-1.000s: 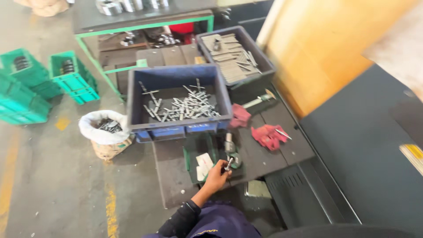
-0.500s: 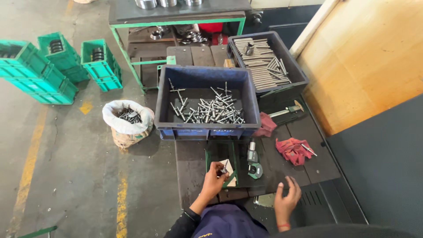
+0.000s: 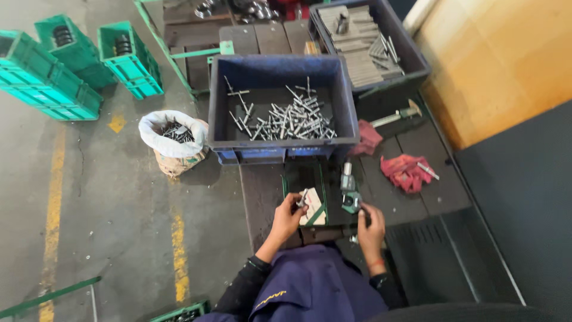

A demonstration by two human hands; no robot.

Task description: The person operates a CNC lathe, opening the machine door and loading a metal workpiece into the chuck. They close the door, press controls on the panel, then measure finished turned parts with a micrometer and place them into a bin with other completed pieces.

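Observation:
My left hand grips a small metal part over a pale pad lying in a small green tray on the dark workbench. My right hand reaches up to a green measuring gauge and touches its lower end. Just beyond both hands sits a blue crate holding several metal pins.
A dark crate of grey metal pieces stands at the back right, a hammer and red cloths to the right. On the floor are green crates, a white sack of parts and yellow lines.
The view has tilted down and closer. My right hand moved left from the bench to the gauge. My left hand lifted slightly with the small part.

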